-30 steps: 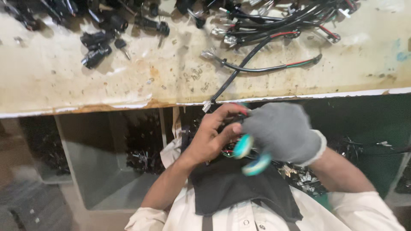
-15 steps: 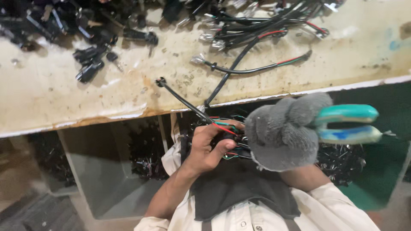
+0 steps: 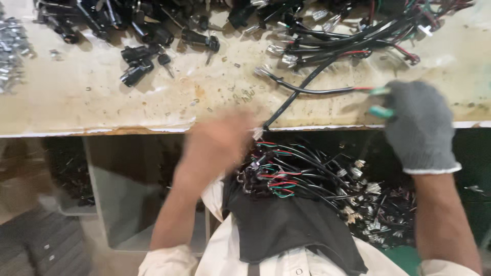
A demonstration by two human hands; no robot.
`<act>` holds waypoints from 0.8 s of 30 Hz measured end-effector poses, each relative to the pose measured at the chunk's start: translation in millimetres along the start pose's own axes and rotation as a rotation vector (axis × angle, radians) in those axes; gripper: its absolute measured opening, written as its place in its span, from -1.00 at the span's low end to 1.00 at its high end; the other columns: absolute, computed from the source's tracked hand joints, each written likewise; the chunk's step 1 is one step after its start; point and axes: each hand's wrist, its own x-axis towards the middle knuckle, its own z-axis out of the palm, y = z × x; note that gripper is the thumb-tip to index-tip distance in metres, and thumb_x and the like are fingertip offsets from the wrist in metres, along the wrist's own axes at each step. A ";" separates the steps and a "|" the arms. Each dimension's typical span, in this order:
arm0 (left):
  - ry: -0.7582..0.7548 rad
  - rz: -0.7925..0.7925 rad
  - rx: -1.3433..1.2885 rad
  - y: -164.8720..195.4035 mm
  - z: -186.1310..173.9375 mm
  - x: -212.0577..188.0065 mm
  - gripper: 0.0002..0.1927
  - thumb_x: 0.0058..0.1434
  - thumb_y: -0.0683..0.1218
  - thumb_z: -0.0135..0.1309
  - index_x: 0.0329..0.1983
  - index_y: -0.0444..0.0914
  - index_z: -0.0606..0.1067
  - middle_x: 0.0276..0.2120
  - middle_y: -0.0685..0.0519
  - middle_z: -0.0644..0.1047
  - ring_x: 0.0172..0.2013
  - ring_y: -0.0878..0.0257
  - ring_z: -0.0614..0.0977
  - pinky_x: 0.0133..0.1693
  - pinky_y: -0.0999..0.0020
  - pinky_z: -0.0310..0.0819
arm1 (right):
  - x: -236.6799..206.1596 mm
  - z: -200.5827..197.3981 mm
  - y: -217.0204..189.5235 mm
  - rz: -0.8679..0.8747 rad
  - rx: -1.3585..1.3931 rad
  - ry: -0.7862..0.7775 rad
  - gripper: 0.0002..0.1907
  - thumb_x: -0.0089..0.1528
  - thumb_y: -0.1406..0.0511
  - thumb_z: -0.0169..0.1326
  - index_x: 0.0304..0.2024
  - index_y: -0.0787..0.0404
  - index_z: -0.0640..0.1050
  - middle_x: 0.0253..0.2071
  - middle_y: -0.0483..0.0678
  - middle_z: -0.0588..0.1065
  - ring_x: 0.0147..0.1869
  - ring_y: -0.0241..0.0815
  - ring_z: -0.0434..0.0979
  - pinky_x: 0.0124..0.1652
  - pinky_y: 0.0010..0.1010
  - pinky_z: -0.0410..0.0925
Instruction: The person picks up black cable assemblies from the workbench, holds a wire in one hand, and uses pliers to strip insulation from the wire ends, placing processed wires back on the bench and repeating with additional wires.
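My right hand (image 3: 419,125), in a grey knit glove, rests on the workbench's front edge, closed around a teal-handled hand tool (image 3: 380,102) whose handles stick out to the left. My bare left hand (image 3: 220,145) is motion-blurred just below the bench edge. Its fingertips are next to the white-tipped end of a black cable (image 3: 294,97) that runs up to the wire pile. Whether it grips that cable is lost in the blur. A bundle of black, red and green wires (image 3: 291,176) lies in my lap on a dark apron.
The stained cream workbench (image 3: 102,97) carries black plug connectors (image 3: 140,61) at the upper left, small metal parts (image 3: 10,56) at the far left and a tangle of wire harnesses (image 3: 348,30) at the upper right. More cut wires (image 3: 378,214) lie below the bench on the right.
My right hand has risen from lap level onto the bench edge with the teal tool. My left hand has moved up towards the edge, and the black cable now lies across the benchtop.
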 end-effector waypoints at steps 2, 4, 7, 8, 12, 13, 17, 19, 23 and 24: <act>0.236 -0.315 0.172 -42.9 9.5 19.3 -0.63 0.44 -0.24 0.16 0.29 -0.22 0.46 0.10 -0.12 0.52 -0.02 -0.09 0.58 -0.01 0.06 0.51 | -11.3 9.1 -2.6 -0.094 0.290 0.094 -0.64 0.07 0.45 0.29 -0.09 0.25 0.55 -0.22 0.09 0.52 -0.15 0.13 0.57 -0.16 -0.11 0.41; 0.286 -0.179 0.498 -88.6 19.9 37.3 -0.52 0.31 -0.21 0.19 0.30 -0.26 0.42 0.20 -0.10 0.44 0.13 -0.09 0.49 0.10 0.04 0.49 | -18.6 18.8 -9.5 -0.082 0.263 0.002 -0.63 0.03 0.46 0.26 -0.10 0.12 0.61 -0.19 0.03 0.54 -0.07 0.12 0.57 -0.17 -0.12 0.40; 0.227 -0.229 0.348 -116.5 33.5 37.1 -0.55 0.37 -0.14 0.22 0.29 -0.28 0.42 0.17 -0.09 0.44 0.14 -0.05 0.47 0.16 0.03 0.47 | -18.5 26.5 -16.9 -0.215 0.297 0.184 -0.56 0.05 0.45 0.26 0.01 0.15 0.61 -0.14 0.10 0.52 -0.05 0.15 0.54 -0.17 -0.13 0.39; 0.210 -0.249 0.315 -119.6 32.5 34.4 -0.56 0.39 -0.12 0.23 0.29 -0.27 0.43 0.16 -0.09 0.45 0.14 -0.04 0.48 0.18 0.05 0.47 | -16.8 26.7 -17.7 -0.200 0.272 0.101 -0.61 0.04 0.41 0.28 -0.05 0.13 0.61 -0.20 0.06 0.51 -0.08 0.13 0.54 -0.17 -0.11 0.39; 0.430 -0.221 -0.217 -94.6 20.7 17.1 -0.71 0.48 -0.07 0.20 0.16 -0.27 0.46 0.12 -0.08 0.44 0.19 0.05 0.47 0.17 0.15 0.48 | -8.7 20.8 -16.7 -0.179 0.278 0.087 -0.52 0.01 0.38 0.28 0.01 0.17 0.58 -0.27 0.05 0.51 -0.18 0.14 0.53 -0.22 -0.05 0.36; 0.484 -0.183 -0.373 -80.6 19.3 11.4 -0.75 0.48 -0.08 0.16 0.11 -0.27 0.44 0.16 -0.08 0.43 0.23 0.07 0.45 0.26 0.14 0.46 | -8.0 18.6 -15.7 -0.199 0.294 0.153 -0.44 0.00 0.40 0.25 0.10 0.22 0.57 -0.24 0.08 0.51 -0.20 0.16 0.52 -0.24 -0.04 0.36; 0.104 -0.161 -1.550 -8.5 52.0 -5.8 -0.60 0.20 -0.27 0.29 0.08 -0.24 0.47 -0.03 -0.05 0.56 0.09 0.12 0.62 0.19 0.15 0.53 | 2.7 13.8 -6.7 -0.143 0.353 -0.036 -0.59 0.10 0.41 0.19 0.02 0.08 0.58 -0.19 0.02 0.52 -0.10 0.11 0.57 -0.17 -0.10 0.40; -0.149 -0.254 -1.507 30.4 77.9 -18.0 -0.48 0.11 -0.22 0.35 0.11 -0.22 0.40 -0.07 0.07 0.52 -0.17 0.33 0.68 -0.07 0.37 0.62 | 10.0 11.2 2.5 -0.169 0.425 -0.075 -0.53 0.08 0.41 0.17 0.07 0.13 0.56 -0.08 0.02 0.55 -0.06 0.13 0.57 -0.16 -0.11 0.41; -0.310 -0.563 -1.647 62.2 102.4 -27.5 -0.62 0.37 -0.06 0.19 0.18 -0.29 0.48 -0.25 0.04 0.43 -0.30 0.35 0.44 -0.21 0.44 0.30 | 16.4 7.7 14.4 -0.120 0.186 -0.116 -0.71 0.15 0.26 0.30 -0.08 0.08 0.60 -0.18 0.00 0.55 -0.14 0.08 0.59 -0.21 -0.12 0.41; -0.334 -0.691 -1.667 61.9 101.3 -26.9 -0.62 0.40 -0.02 0.16 0.19 -0.30 0.50 -0.32 0.02 0.38 -0.36 0.34 0.36 -0.28 0.43 0.19 | 14.8 8.6 13.5 -0.110 0.144 -0.106 -0.74 0.15 0.25 0.31 -0.12 0.08 0.60 -0.19 0.00 0.55 -0.16 0.07 0.59 -0.22 -0.12 0.41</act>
